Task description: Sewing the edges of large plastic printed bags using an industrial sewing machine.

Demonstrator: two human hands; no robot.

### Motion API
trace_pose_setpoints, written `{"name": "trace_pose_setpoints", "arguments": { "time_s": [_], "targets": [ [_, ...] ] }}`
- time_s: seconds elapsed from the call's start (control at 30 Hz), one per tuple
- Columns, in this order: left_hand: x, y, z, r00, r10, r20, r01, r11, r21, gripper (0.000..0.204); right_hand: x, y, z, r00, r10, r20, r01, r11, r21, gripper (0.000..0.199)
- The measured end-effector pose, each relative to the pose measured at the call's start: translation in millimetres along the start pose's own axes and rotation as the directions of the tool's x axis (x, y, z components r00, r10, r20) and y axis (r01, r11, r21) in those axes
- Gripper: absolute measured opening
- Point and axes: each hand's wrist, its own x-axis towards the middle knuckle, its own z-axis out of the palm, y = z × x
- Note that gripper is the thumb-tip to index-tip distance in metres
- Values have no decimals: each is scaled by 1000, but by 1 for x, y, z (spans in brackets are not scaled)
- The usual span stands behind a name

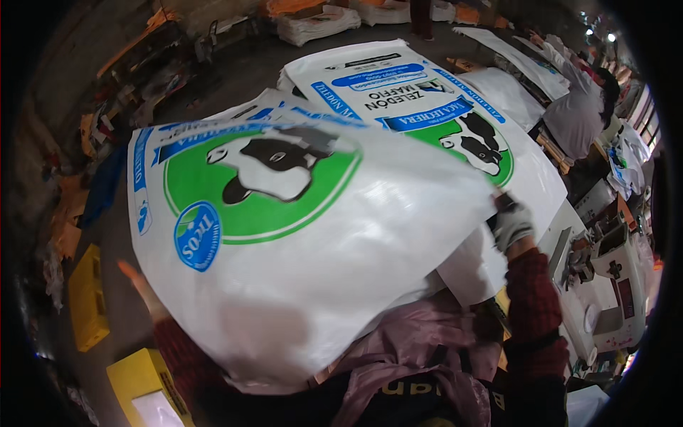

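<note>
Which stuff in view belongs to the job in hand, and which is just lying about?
In the job:
- near cow-print sack
- right hand, gloved, at its edge
- left hand, by its left side
- cow-print sack behind

Apparently just around:
- yellow boxes
- white machine
- white stack at the back

Head view, one: wide fisheye, worn above the maroon-sleeved left hand (146, 292) and grey-gloved right hand (514, 225); facing down and forward; close over the white, printed, rectangular sack (356, 277) between them.
</note>
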Motion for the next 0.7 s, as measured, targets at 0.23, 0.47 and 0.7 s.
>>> {"name": "trace_pose_setpoints", "arguments": {
  "time_s": [0.23,0.47,0.7],
  "targets": [
    [-94,-21,-105,893,81,-442,84,936,341,64,-59,-38,120,887,-459,-58,462,884,69,31],
    [-125,-50,-186,910,-233,-342,237,-383,893,40,-78,-22,195,854,-342,393,445,871,-208,45],
    [-179,-81,-307,764,-304,-570,515,-247,821,46,-61,-8,265,704,-291,648,663,596,-453,51]
  ]
}}
